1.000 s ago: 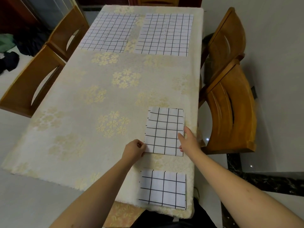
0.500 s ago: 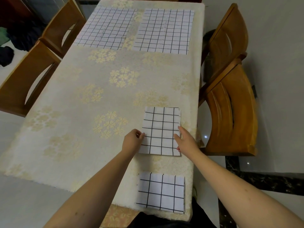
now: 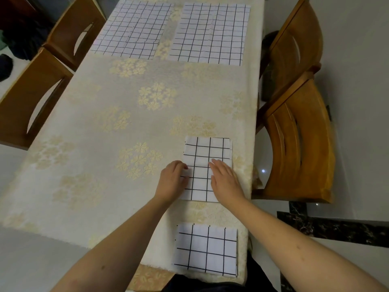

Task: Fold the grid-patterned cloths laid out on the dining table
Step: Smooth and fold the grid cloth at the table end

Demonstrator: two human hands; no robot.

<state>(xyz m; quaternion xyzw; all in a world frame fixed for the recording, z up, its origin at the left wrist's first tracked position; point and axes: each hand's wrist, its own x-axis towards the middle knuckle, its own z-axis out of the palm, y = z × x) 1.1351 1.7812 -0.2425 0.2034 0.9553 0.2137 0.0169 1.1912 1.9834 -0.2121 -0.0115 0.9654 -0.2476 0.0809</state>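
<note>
A folded white cloth with a black grid lies near the table's right edge. My right hand lies flat on its right half, fingers straight. At the cloth's left edge, my left hand rests with fingers curled onto the fabric. A second folded grid cloth sits at the near edge of the table, below both hands. Two unfolded grid cloths lie flat at the far end, one on the left and one on the right.
The table wears a cream tablecloth with gold flowers. Wooden chairs stand on the right and on the left. Dark clothing lies on the floor at far left.
Both hands moved inward onto the folded cloth from its lower corners; the right hand now lies flat on top. The view shifted slightly.
</note>
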